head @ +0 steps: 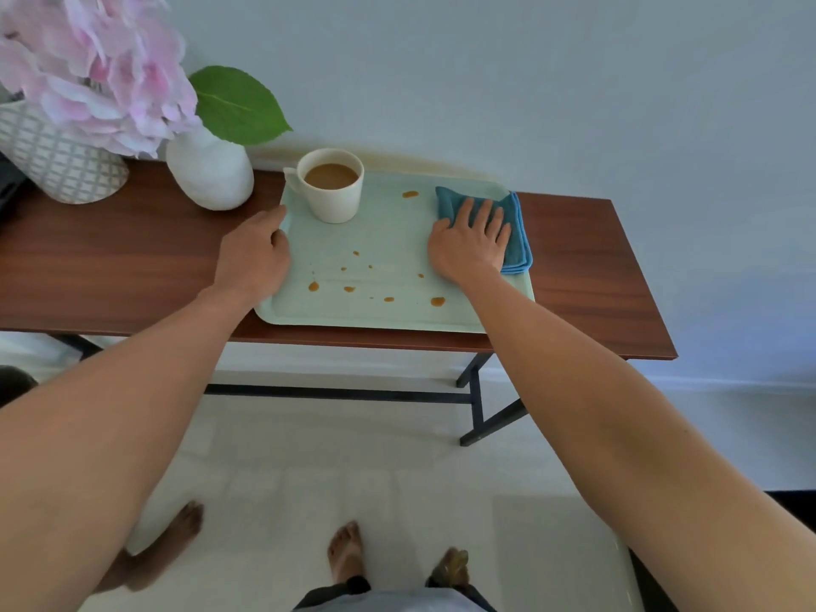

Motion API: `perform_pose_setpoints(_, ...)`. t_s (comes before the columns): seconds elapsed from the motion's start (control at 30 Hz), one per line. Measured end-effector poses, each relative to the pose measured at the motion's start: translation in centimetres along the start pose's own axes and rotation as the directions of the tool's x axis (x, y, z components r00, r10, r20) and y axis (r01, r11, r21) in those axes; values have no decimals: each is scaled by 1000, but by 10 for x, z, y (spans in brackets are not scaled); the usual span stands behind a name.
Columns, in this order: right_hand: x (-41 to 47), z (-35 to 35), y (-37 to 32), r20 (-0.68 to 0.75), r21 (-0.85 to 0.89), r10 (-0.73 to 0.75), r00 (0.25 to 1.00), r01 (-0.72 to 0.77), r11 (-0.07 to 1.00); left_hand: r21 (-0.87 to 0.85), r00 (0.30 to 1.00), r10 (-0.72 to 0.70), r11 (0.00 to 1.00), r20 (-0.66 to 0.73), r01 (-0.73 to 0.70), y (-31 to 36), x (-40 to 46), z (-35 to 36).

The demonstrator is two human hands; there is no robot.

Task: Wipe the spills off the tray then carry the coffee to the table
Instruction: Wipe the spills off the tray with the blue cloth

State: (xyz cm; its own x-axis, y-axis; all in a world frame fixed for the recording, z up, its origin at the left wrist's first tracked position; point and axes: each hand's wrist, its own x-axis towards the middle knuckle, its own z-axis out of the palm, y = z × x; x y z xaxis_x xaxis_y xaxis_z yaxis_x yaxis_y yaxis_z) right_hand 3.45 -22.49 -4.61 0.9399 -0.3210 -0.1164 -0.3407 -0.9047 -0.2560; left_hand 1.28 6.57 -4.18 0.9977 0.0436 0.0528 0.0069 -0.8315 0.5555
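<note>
A pale green tray (397, 315) lies on a narrow wooden table (132, 267). Several brown coffee spots (349, 288) dot its near half, and one more spot (409, 194) sits near the far edge. A white cup of milky coffee (332, 187) stands in the tray's far left corner. A folded blue cloth (514, 231) rests on the tray's right side. My right hand (472, 242) lies flat on the cloth with fingers spread. My left hand (256, 254) rests on the tray's left rim, fingers curled over it.
A white vase (209, 174) with a green leaf (238, 106) and pink flowers (92, 68) stands left of the tray, close to the cup. A patterned pot (57, 161) sits further left. A wall rises just behind the table. My bare feet (346, 552) stand on a pale floor.
</note>
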Motion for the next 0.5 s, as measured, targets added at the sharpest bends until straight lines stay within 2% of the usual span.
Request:
perform_pose_setpoints(0.2,19,1,-19,37,-51,-65,997,67,996,-16,1000,10,1000,-8,-10,-5,2,3)
perform_pose_setpoints(0.5,18,9,-45,111,-101,-338,935,349,932,-32,1000,-9,999,-14,9,-5,3,6)
